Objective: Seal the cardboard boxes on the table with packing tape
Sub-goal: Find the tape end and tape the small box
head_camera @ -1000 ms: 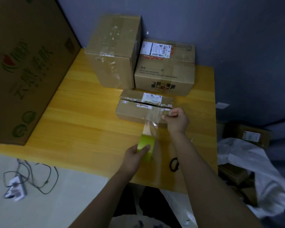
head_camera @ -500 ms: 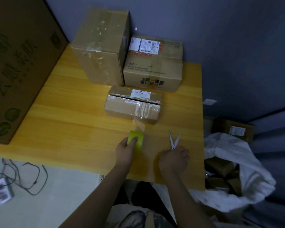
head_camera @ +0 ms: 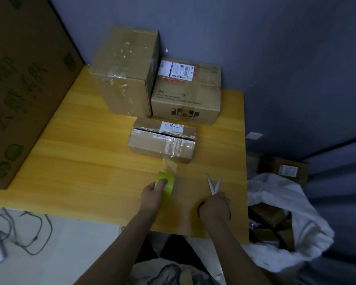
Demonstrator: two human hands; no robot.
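Now gripping the green tape roll (head_camera: 167,183) with the left hand (head_camera: 152,195), fingers curling over its near side, thumb hidden, holding it low over the table (head_camera: 80,161) just at 6 o'clock of the small box (head_camera: 152,145). Drawing a clear strip of tape (head_camera: 169,164) from the roll toward 12 o'clock onto the box's near face, long axis running 6 to 12. Reaching in from 6 o'clock with both forearms, knuckles up. Curling the right hand (head_camera: 215,206) around the handles of the scissors (head_camera: 213,183) at 3 o'clock of the roll, apart from it, fingers hiding the handles. Pointing the scissors toward 12 o'clock, blades parted in a narrow V, tips short of the box. Facing the small box lying crosswise, long axis 9 to 3, top seam gaping, at 6 o'clock of the tall box (head_camera: 123,73) and the labelled box (head_camera: 187,99).
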